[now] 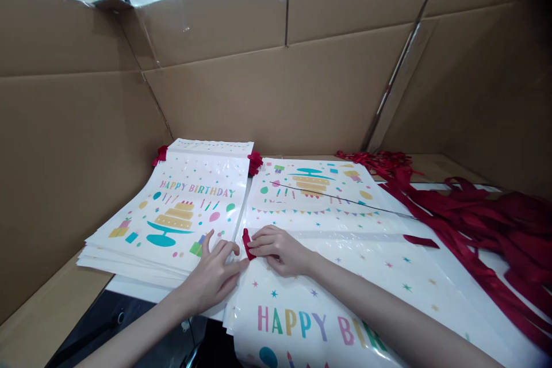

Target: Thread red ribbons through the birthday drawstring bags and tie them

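A short piece of red ribbon (247, 244) lies at the left edge of a white plastic bag or sheet (319, 276) printed with birthday pictures. My right hand (278, 250) pinches this ribbon between thumb and fingers. Beside it, my left hand (218, 273) has its fingers apart, and one fingertip touches near the ribbon's lower end. Another short red ribbon piece (420, 241) rests on the pale band across the sheet, to the right. The sheet's lower part curves down over the table's front edge.
On the left sits a stack of printed birthday bags (196, 184), with red ribbon bunches (255, 163) at its sides. Long red ribbons (495, 224) are heaped at the right. A thin dark rod or wire (340, 198) crosses the sheet. Cardboard walls (267, 98) surround the table.
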Motion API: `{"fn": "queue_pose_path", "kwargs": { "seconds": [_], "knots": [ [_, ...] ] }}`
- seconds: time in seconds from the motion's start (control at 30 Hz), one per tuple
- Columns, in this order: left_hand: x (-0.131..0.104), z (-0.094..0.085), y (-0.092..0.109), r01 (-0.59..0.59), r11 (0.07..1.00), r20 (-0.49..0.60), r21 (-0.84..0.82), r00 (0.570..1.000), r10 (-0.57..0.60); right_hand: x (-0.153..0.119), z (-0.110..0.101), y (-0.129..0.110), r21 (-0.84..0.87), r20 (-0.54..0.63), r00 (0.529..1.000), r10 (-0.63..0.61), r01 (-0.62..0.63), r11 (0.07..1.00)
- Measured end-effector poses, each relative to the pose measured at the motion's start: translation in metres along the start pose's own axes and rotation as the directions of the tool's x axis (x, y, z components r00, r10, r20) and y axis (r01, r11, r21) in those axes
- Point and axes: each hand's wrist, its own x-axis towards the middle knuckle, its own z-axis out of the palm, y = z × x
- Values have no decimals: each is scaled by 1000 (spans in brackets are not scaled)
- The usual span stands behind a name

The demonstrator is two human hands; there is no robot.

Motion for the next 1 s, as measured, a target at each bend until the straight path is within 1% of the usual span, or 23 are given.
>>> {"fn": "queue_pose_path", "kwargs": {
  "seconds": [0.13,0.23,0.33,0.4,0.47,0.57,0.67,0.8,0.9,1.0],
  "knots": [
    [0,-1,-1,0,1000,24,-21,1000,0,-1,0,0,-21,22,999,-22,23,1000],
    [4,-4,-6,-23,999,51,-33,998,25,-1,0,-2,-59,44,998,-33,36,998],
    [16,-6,-15,-46,998,43,-42,998,47,0,-2,-4,-117,71,997,-12,20,993],
    [28,-6,-21,-29,998,33,-61,999,31,1,-3,-5,-152,79,997,7,6,988],
    [40,-4,-26,7,996,39,-90,999,-3,1,-3,-4,-175,83,996,10,5,985],
    [52,2,-32,37,990,88,-134,996,-25,1,-3,-3,-193,97,995,7,12,981],
    [56,10,-37,35,987,131,-155,991,-14,1,-2,-1,-205,114,993,6,17,979],
    [55,19,-43,51,987,151,-155,988,-27,1,-2,-4,-231,143,989,27,6,973],
    [54,23,-48,63,989,189,-134,981,-37,-13,-14,-9,-234,132,989,71,-38,972],
    [54,25,-54,23,994,168,-109,986,-5,-49,-40,-11,-230,99,980,172,-146,962]
  ]
}}
